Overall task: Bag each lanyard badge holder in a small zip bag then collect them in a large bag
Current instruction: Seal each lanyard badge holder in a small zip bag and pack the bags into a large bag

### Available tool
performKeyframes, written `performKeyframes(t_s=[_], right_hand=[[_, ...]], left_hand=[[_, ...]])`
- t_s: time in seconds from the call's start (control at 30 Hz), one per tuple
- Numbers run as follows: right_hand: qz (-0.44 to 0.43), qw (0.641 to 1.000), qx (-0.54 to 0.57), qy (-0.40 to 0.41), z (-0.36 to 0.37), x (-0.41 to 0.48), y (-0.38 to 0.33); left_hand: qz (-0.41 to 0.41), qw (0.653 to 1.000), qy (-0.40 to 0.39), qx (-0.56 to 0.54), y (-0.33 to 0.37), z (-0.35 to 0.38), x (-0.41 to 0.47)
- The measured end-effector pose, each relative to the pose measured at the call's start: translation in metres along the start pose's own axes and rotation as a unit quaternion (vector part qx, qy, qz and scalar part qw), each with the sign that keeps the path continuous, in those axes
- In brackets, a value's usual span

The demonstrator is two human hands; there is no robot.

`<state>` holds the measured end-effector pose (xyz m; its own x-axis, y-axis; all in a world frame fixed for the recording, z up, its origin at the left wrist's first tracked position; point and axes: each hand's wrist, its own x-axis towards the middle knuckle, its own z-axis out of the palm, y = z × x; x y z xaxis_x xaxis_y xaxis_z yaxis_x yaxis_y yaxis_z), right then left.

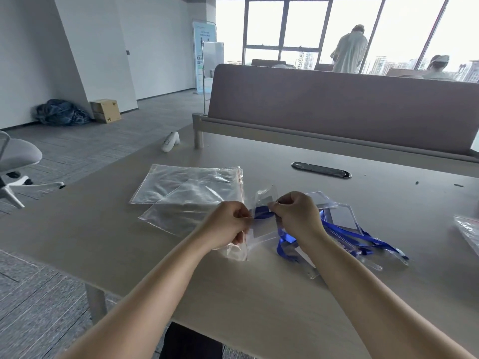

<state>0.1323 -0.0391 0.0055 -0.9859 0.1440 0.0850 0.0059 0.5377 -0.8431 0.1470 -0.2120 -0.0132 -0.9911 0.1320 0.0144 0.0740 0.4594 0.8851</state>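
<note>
- Head view: the person's left hand (228, 224) has its fingers curled tight and pinches one edge of a small zip bag (236, 251), held just above the table (259, 301).
- The right hand (295, 216) is closed too, with thumb and forefinger nipping the clear plastic at the bag's other side. I cannot tell whether it has only the bag's lip or the holder as well.
- Between the two hands a badge holder (259, 235) sits partly inside that small bag, and a loop of its blue lanyard (261, 212) shows at the opening.
- Just right of the hands, on the table, lies a loose pile of badge holders (344, 220), clear sleeves tangled with blue straps, none of them bagged.
- To the left of the hands is a large zip bag (181, 180), flat on the table and holding nothing that I can see. A second clear bag (181, 211) overlaps its near corner.
- At the right edge of the table another clear bag (469, 231) is cut off by the frame. Its contents cannot be made out.
- Further back are an oval cable port (321, 169) in the tabletop, a white handheld device (170, 142) at the far left corner, and a grey divider panel (337, 104) along the back.
</note>
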Motion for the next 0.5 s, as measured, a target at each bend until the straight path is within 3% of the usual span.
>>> performKeyframes(t_s=[0.17,0.5], right_hand=[[0.007,1.0,0.012,0.012,-0.001,0.005,0.0],[-0.082,0.996,-0.007,0.027,0.014,-0.013,0.004]], left_hand=[[0.01,1.0,0.0,0.011,-0.001,-0.001,0.001],[0.032,0.999,0.034,-0.01,0.009,-0.002,0.006]])
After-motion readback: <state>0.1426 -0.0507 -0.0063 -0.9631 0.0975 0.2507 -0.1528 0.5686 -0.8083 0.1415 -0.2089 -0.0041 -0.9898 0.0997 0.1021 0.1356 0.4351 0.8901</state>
